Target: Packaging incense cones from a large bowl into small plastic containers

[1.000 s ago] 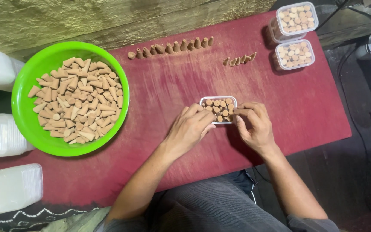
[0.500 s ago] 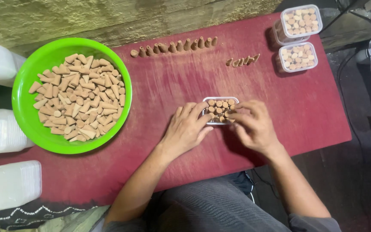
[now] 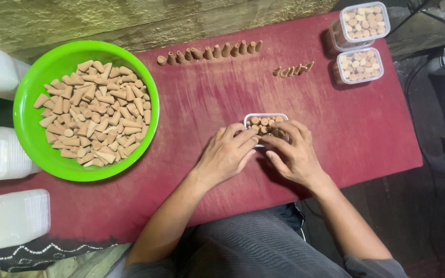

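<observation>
A small clear plastic box [image 3: 265, 118] packed with tan cones stands upright on the red tabletop [image 3: 366, 128]. My left hand [image 3: 226, 155] rests against its near left side, fingertips on the cones inside. My right hand [image 3: 293, 152] covers its near right side, fingers curled over the cones. Both hands hide the front half of the box. A large green bowl [image 3: 37, 87] at the left is heaped with loose tan cones [image 3: 96, 121].
A row of upright cones [image 3: 209, 52] and a shorter row [image 3: 293, 69] stand at the table's far edge. Two filled clear boxes [image 3: 359, 23] [image 3: 359, 66] sit at the far right. Stacks of white plastic containers [image 3: 16, 216] lie at the left. My knees sit below the table's near edge.
Both hands stay at the small box; the fingers have shifted slightly over the cones. The view has drifted a little.
</observation>
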